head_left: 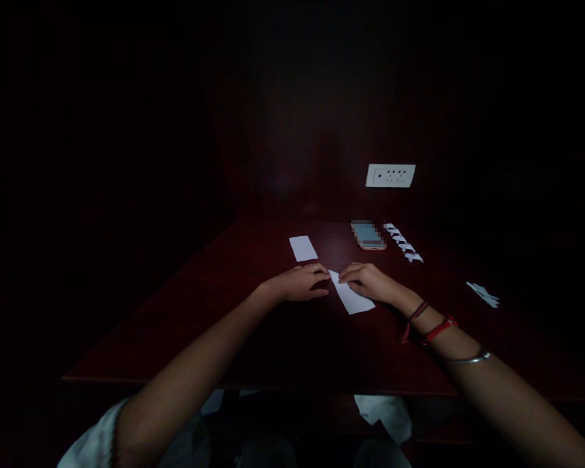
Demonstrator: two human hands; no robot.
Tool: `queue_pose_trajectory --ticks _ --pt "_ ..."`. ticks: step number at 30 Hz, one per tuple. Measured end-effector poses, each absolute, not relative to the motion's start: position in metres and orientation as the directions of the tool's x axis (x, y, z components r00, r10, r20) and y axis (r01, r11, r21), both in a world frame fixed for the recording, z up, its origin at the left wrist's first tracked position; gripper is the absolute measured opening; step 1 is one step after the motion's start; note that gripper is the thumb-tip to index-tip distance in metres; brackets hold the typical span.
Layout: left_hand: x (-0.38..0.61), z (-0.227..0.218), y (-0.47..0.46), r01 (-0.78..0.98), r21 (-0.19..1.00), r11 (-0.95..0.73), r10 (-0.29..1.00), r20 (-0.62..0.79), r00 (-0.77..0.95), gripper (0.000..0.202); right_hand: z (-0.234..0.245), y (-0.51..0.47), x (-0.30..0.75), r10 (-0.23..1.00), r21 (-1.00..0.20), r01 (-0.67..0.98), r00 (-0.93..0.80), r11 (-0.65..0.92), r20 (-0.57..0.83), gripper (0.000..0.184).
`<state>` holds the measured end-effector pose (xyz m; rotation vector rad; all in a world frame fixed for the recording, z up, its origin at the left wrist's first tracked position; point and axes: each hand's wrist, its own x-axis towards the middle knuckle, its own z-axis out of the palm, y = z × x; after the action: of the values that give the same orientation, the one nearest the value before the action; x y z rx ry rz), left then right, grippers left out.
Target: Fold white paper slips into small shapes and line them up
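A white paper piece with a narrow upper end point(353, 300) lies slantwise at the centre of the frame on a dark red wooden bench point(175, 325). The left hand point(305, 283), with a ring on one finger, reaches in from the lower left; its fingers are slightly apart at the paper's upper tip, and I cannot tell whether they grip it. The right hand point(370, 283), from the lower right, has bent fingers on the paper's upper part; whether they pinch or only press cannot be told. Red cord bracelets point(441, 330) and a silver bangle point(472, 359) circle the right forearm.

Just above the left hand lies a white rectangular paper point(303, 248). Right of centre, beyond the right hand, are a phone with a blurred screen point(369, 235) and, beside it, a zigzag row of folded white paper point(403, 243). Thin pale strips point(483, 294) lie farther right, and a white socket plate point(390, 175) sits on the dark wall above.
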<state>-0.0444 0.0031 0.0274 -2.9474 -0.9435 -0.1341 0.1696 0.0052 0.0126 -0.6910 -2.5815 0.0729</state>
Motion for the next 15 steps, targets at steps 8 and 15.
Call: queue_pose_trajectory --ticks 8,15 --pt "-0.042 0.032 -0.001 0.580 -0.027 -0.814 0.574 0.121 0.810 0.032 0.011 0.002 0.168 0.454 -0.123 0.450 -0.771 0.885 0.446 0.027" --pt "-0.044 0.034 -0.001 0.554 0.030 -0.832 0.555 0.082 0.828 0.031 0.002 -0.001 0.170 0.451 -0.147 0.443 -0.732 0.885 0.510 0.026"
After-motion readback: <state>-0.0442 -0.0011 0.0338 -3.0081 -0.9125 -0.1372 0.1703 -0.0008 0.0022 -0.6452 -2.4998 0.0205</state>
